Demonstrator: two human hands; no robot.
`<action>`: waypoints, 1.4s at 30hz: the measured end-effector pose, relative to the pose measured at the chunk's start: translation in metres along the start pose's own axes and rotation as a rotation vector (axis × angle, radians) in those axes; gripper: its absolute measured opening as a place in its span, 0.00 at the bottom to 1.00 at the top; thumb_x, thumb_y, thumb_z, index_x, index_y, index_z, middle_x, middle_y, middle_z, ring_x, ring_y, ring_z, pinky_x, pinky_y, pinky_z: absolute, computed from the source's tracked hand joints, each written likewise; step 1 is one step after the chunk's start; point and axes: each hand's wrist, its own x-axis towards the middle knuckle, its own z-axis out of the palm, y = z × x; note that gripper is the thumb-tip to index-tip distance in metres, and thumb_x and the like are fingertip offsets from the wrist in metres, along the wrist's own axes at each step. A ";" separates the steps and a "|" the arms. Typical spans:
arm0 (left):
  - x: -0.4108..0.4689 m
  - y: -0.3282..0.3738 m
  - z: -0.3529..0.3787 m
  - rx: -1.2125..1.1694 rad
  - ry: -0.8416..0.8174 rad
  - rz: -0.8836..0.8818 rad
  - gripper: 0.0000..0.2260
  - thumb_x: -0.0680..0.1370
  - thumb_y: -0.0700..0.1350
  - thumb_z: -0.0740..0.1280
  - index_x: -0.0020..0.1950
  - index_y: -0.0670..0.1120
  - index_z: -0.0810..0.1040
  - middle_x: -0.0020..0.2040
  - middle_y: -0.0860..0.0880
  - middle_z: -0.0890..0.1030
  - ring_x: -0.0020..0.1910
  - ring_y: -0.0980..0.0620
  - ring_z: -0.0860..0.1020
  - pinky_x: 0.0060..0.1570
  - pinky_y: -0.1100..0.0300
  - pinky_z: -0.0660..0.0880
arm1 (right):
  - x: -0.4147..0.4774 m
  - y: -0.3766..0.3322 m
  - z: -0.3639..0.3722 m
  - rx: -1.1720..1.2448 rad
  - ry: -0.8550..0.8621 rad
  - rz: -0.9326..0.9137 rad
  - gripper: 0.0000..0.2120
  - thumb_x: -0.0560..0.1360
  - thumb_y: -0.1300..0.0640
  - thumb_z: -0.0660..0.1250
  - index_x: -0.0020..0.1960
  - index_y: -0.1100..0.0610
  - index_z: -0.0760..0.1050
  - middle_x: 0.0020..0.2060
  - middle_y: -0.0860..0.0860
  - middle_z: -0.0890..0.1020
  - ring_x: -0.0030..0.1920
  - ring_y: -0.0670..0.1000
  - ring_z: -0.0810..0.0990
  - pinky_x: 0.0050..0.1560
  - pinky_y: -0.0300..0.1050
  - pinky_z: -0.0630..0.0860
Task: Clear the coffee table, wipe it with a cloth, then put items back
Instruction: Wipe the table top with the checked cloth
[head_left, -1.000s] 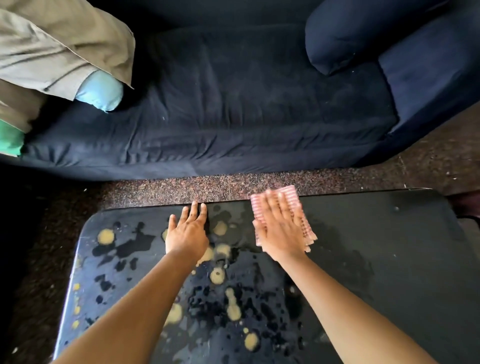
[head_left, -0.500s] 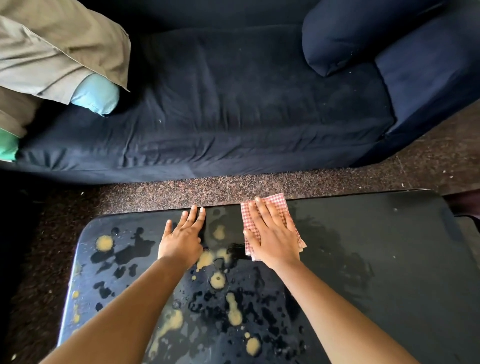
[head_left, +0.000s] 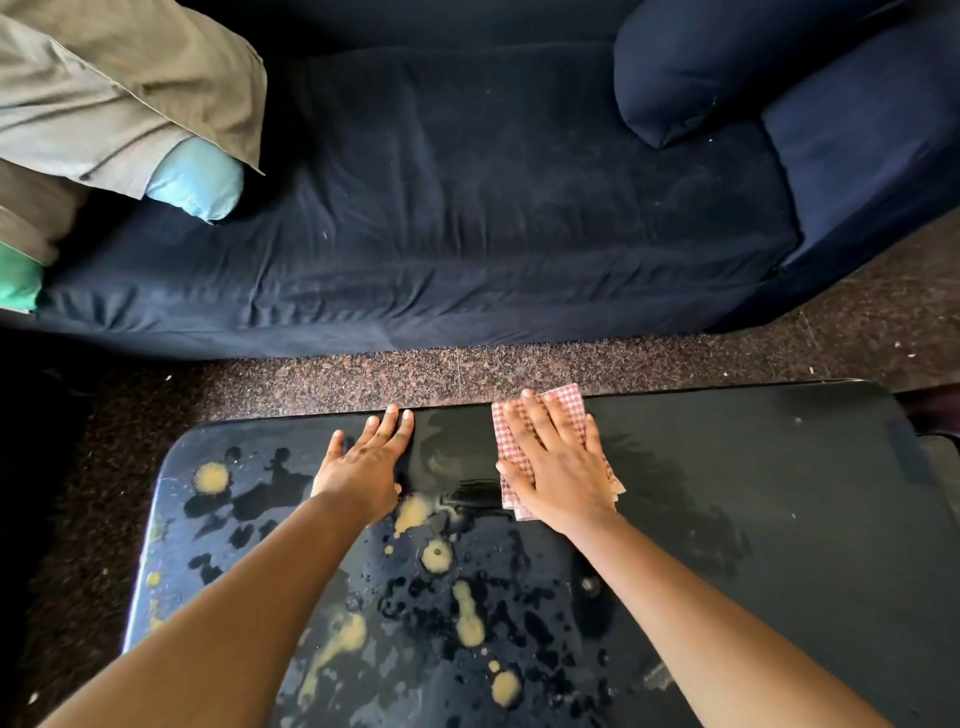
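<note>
Fingers (head_left: 540, 423) of the right hand (head_left: 561, 470) are laid straight and slightly spread, flat on a folded cloth (head_left: 567, 404), which is pressed onto the coffee table (head_left: 769, 499) at its far edge, a little right of the middle. The cloth is checked in pink-red and white and is folded into several layers, whose edges are stepped at the near right corner beside the wrist. Fingers (head_left: 396, 423) of the left hand (head_left: 363, 465) are likewise held straight and close together, flat on the tabletop with their tips at the far edge; a strip of table is left between this hand and the cloth.

The tabletop is black and glossy. Its left half is marked with yellowish blotches (head_left: 210, 477) and dark wet patches, while the right half is dull and streaked. Beyond it a band of speckled brown carpet (head_left: 415, 371) is seen, then a dark blue sofa (head_left: 467, 208) bearing a bolster (head_left: 691, 73) of the same colour, a light blue cushion (head_left: 200, 182) and crumpled khaki fabric (head_left: 114, 88).

Most of the cloth is hidden under the hand, so its full outline cannot be made out. The table's near edge and both elbows are cut off by the frame, and a green object (head_left: 18, 283) at the far left is cropped too far to be identified.
</note>
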 end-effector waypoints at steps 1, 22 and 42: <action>0.000 0.000 0.000 0.004 -0.010 0.002 0.39 0.79 0.42 0.62 0.77 0.53 0.36 0.78 0.53 0.36 0.77 0.52 0.40 0.74 0.46 0.42 | 0.002 -0.008 0.000 0.007 0.003 0.011 0.32 0.75 0.34 0.37 0.76 0.44 0.34 0.75 0.46 0.36 0.76 0.52 0.36 0.73 0.63 0.40; 0.002 0.001 -0.003 0.154 -0.074 0.011 0.39 0.80 0.47 0.62 0.76 0.51 0.32 0.77 0.52 0.33 0.77 0.51 0.39 0.73 0.44 0.41 | -0.008 -0.067 0.025 0.010 0.057 -0.164 0.31 0.79 0.37 0.45 0.77 0.48 0.43 0.76 0.47 0.43 0.76 0.51 0.40 0.72 0.67 0.45; 0.004 -0.002 -0.001 0.207 -0.076 0.005 0.39 0.81 0.49 0.61 0.76 0.52 0.32 0.77 0.51 0.34 0.77 0.51 0.40 0.73 0.44 0.42 | -0.091 -0.018 0.044 -0.020 0.117 -0.072 0.32 0.76 0.37 0.51 0.77 0.48 0.54 0.77 0.47 0.55 0.76 0.51 0.55 0.69 0.67 0.60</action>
